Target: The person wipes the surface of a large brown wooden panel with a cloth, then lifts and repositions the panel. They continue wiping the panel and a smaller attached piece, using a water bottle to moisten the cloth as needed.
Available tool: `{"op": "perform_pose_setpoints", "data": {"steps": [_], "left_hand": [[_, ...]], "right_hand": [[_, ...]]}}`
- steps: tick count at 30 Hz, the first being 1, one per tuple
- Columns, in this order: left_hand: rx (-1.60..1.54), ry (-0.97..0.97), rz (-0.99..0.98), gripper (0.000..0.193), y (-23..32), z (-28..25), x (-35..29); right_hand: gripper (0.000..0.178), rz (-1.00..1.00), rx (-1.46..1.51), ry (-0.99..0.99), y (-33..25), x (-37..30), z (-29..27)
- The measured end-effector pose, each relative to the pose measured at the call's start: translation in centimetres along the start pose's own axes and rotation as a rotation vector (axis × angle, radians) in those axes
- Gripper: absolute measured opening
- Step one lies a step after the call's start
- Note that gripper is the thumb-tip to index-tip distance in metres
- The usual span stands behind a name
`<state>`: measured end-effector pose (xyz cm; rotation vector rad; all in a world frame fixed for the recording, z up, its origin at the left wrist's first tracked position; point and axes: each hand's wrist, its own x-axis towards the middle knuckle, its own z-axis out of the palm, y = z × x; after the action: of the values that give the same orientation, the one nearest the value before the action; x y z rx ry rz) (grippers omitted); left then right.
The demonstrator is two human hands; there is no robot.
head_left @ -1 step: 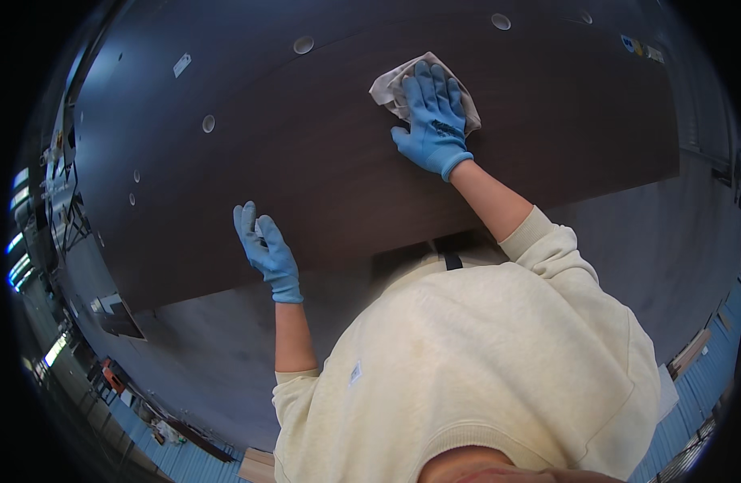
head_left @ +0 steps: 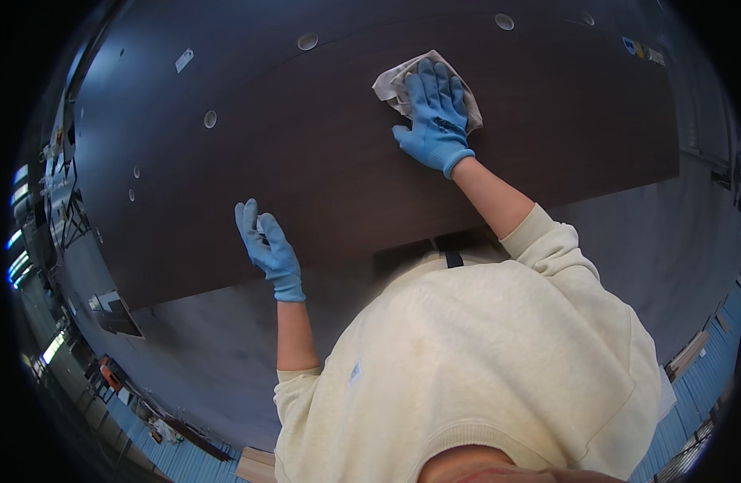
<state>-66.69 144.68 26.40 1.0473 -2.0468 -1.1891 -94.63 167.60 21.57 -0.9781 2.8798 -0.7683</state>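
Steadily, a worker's right hand (head_left: 435, 121) in a blue glove presses a crumpled whitish cloth (head_left: 391, 87) against the face of a broad, dark brown panel (head_left: 330, 169); the grip lies flat, fingers straight and close together, thumb out to the side, with the cloth spread beneath the palm and fingertips and its edges poking out on both sides. The left hand (head_left: 267, 248), gloved to match, hovers near the panel's closer edge, well apart from the cloth, its thumb and fingers parted and slightly bent; a small pale patch (head_left: 262, 225) shows between them, and whether that grip holds something cannot be told. Round, pale-rimmed openings dot the panel, one (head_left: 308, 41) near its far side and another (head_left: 210, 119) to the left, and a small white label (head_left: 185, 60) sits close by. A blue and yellow sticker (head_left: 630, 46) marks the far right corner. The worker wears a cream sweatshirt (head_left: 483, 346), sleeves ending near the elbows, a little tag (head_left: 355, 372) on its front. Beyond the panel spreads a grey floor (head_left: 201, 338), bordered at lower left by blue corrugated sheeting (head_left: 177, 457), with light brown boards (head_left: 255, 464) beside it
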Motion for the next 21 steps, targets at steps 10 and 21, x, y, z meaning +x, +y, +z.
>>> {"op": "perform_pose_setpoints", "data": {"steps": [10,21], "left_hand": [[-0.067,0.001,0.112,0.043,7.3,4.9,-1.6],[-0.071,0.064,0.132,0.042,4.7,0.3,-0.2]], "right_hand": [[0.115,0.027,-0.032,-0.401,2.6,0.1,-7.9],[0.120,0.059,-0.092,-0.388,1.7,0.4,-6.9]]}}
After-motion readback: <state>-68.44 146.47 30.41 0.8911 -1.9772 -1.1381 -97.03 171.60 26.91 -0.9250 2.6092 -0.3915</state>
